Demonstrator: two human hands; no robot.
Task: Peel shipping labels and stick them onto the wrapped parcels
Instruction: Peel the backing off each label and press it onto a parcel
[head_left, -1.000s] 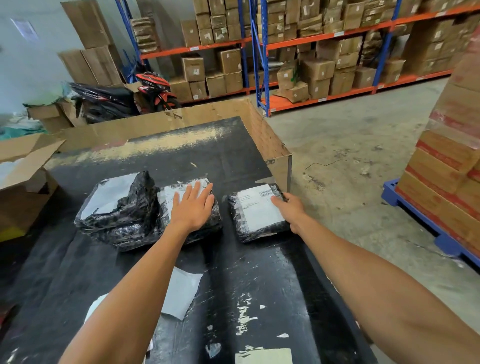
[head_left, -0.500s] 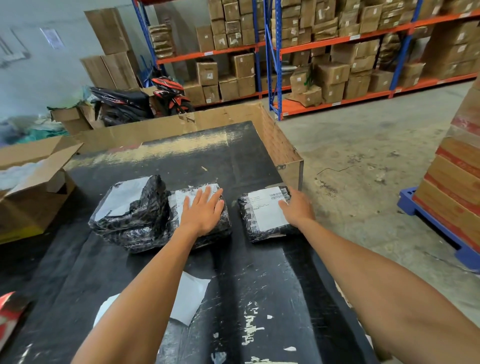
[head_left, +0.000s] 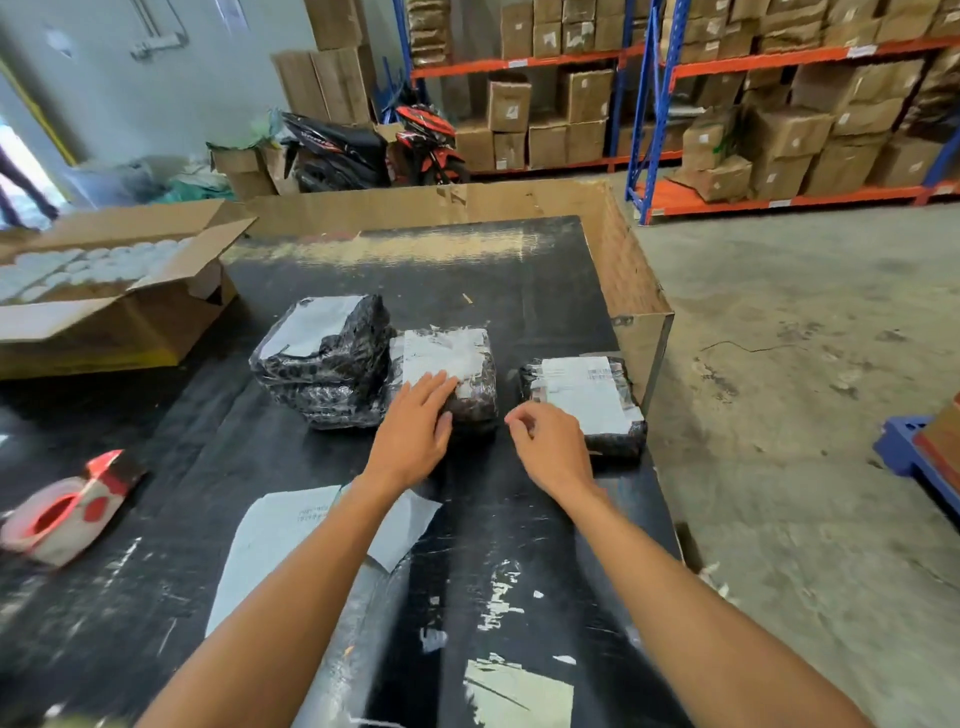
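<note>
Three black wrapped parcels lie in a row on the black table (head_left: 270, 462), each with a white label on top. My left hand (head_left: 415, 431) lies flat with straight fingers on the near end of the middle parcel (head_left: 462, 364). My right hand (head_left: 550, 447) hovers between the middle parcel and the right parcel (head_left: 587, 395), fingers loosely curled and holding nothing. The left parcel (head_left: 327, 358) is bulkier and touches the middle one. White label sheets (head_left: 280, 540) lie on the table under my left forearm.
A red tape dispenser (head_left: 67, 509) lies at the table's left. An open cardboard box (head_left: 104, 312) stands at the far left. Cardboard walls (head_left: 623, 270) edge the table's back and right. Beyond are a motorbike (head_left: 363, 145), shelves of cartons (head_left: 779, 104) and a blue pallet (head_left: 909, 447).
My right hand has come off the right parcel and moved left toward me. My left hand slid back toward the near end of the middle parcel. The view shifted, revealing the tape dispenser.
</note>
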